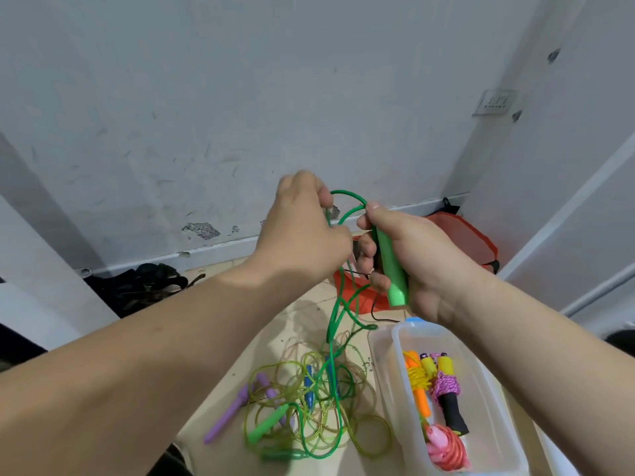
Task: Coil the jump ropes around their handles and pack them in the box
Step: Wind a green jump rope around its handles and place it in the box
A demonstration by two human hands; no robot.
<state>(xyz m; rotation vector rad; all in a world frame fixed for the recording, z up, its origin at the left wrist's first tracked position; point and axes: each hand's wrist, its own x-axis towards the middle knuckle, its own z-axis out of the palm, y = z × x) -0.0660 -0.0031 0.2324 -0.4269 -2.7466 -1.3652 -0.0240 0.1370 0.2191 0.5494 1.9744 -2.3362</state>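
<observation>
Green jump rope looks like it's right at the start of being coiled. The right hand has its fingers curled tight round one green handle, held up in the air roughly upright, with the thumb pressed near the top where the cord comes out. The left hand is closed in a pinch on the cord just beside that, and a loop arches between the two hands. From there the cord drops to the floor and runs into a tangle of other ropes, with purple handles, blue handles and a second green handle all mixed up in it. Right of the pile sits the clear plastic box, lid off. It's got three wound ropes lying inside: a yellow-orange one, a pink-purple one on a black handle, and a pink-red bundle nearest the camera. No wraps show on the bit of handle I can see, so I'd call this one barely begun. The next move calls for the left hand to lay that loop snug against the handle while the right holds it steady. I reckon the fiddly part will be pulling the green cord out of the pile without dragging the other ropes along.
</observation>
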